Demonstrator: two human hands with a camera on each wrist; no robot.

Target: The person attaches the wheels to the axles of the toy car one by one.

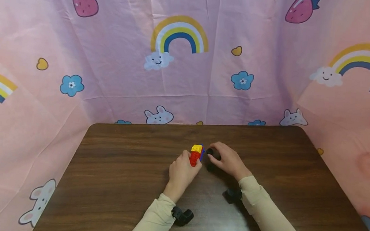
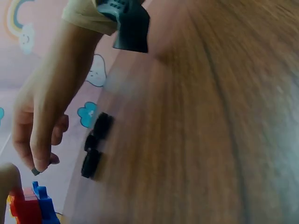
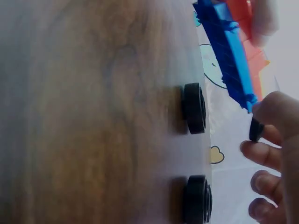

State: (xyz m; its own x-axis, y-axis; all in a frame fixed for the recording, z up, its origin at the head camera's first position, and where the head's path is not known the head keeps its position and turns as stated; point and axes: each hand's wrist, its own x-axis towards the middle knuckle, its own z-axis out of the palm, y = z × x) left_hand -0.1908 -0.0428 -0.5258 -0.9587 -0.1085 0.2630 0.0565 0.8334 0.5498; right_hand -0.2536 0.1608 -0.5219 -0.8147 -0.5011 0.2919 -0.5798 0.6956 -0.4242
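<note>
My left hand grips a toy-brick build, raised over the middle of the table. Red bricks form its body, with a yellow brick on top at the far end. A blue base with small protruding pegs faces my right hand. My right hand pinches a small black wheel between thumb and fingers, close to the blue base, with a small gap between them. On the table under that hand stand more black wheels, also two wheels in the right wrist view.
The brown wooden table reaches back to a pink patterned cloth hung behind and at both sides. Black wrist cameras jut out below both sleeves.
</note>
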